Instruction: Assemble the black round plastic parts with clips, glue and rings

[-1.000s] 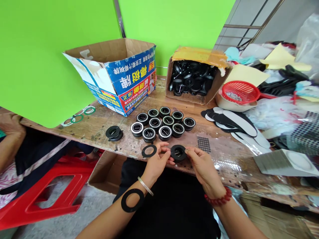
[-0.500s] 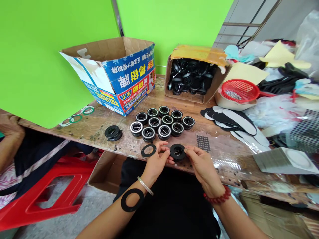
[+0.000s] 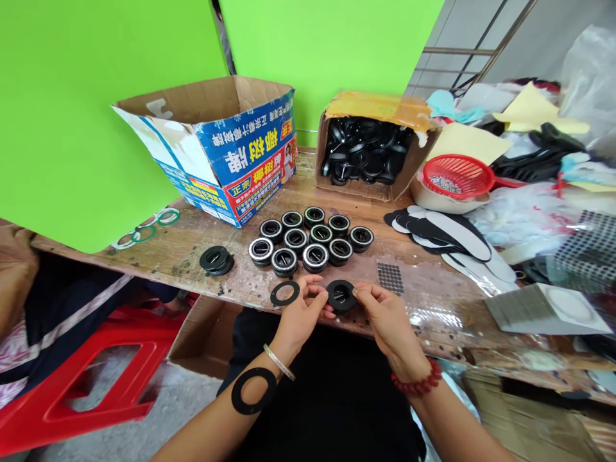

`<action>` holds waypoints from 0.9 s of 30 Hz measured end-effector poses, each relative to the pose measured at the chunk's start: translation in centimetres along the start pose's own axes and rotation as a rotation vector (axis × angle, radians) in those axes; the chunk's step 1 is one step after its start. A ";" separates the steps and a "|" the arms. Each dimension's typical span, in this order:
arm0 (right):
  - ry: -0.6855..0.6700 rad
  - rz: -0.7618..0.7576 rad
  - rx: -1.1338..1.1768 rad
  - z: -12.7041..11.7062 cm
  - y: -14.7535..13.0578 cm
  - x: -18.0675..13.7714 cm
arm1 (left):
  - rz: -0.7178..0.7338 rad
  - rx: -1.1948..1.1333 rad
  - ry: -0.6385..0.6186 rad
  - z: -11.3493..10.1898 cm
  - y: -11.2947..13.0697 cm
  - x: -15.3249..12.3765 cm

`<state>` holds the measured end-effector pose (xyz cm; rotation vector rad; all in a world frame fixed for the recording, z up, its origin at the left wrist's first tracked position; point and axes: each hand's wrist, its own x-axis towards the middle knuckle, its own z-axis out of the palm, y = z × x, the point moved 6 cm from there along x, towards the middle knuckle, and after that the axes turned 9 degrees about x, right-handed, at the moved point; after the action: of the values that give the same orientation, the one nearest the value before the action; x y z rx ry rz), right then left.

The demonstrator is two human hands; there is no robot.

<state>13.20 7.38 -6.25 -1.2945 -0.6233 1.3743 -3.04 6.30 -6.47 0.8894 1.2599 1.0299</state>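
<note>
At the table's front edge, a black round part (image 3: 342,296) with a slotted centre and a flat black ring on top sits between my hands. My left hand (image 3: 304,308) grips its left edge between thumb and fingers. The thumb and forefinger of my right hand (image 3: 385,311) pinch the ring's right edge. Beside the left knuckles is a loose flat black ring (image 3: 285,293); whether it touches the hand I cannot tell. Another black ring (image 3: 235,391) lies over my left forearm. Several round parts with pale rims (image 3: 315,258) stand grouped just beyond my hands.
A stack of black rings (image 3: 216,260) lies left. Behind stand a blue carton (image 3: 212,154) and a tipped box of black round parts (image 3: 332,186). Rightward are a dot sheet (image 3: 390,278), insole-shaped pieces (image 3: 447,234), a red basket (image 3: 459,173) and a grey stack (image 3: 524,311). Another person's arm (image 3: 17,263) is at far left.
The view has shifted slightly. Both hands keep their hold on the round part and its ring, with hardly any movement.
</note>
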 end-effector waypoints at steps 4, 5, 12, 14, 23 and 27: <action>-0.031 -0.062 -0.072 0.0 -0.1 0.0 | -0.014 0.019 0.011 0.0 -0.1 0.1; -0.040 -0.094 -0.108 0.0 -0.2 0.0 | -0.015 0.027 0.016 0.0 -0.1 0.1; -0.077 -0.533 -0.727 0.9 -2.7 -1.5 | -0.017 0.102 0.035 0.2 0.3 0.1; -0.104 -0.584 -0.919 1.2 -3.2 -1.7 | -0.014 0.114 0.038 0.2 0.3 0.1; -0.324 -0.107 -0.853 1.6 -2.4 2.7 | -0.040 0.088 0.026 0.1 0.3 0.4; -0.342 -0.182 -1.002 3.3 -2.4 3.4 | -0.064 0.051 0.034 -0.1 0.3 0.2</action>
<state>11.62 12.15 -4.38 -1.6962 -1.7706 1.1478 -3.19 6.60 -6.25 0.8688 1.3401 0.9697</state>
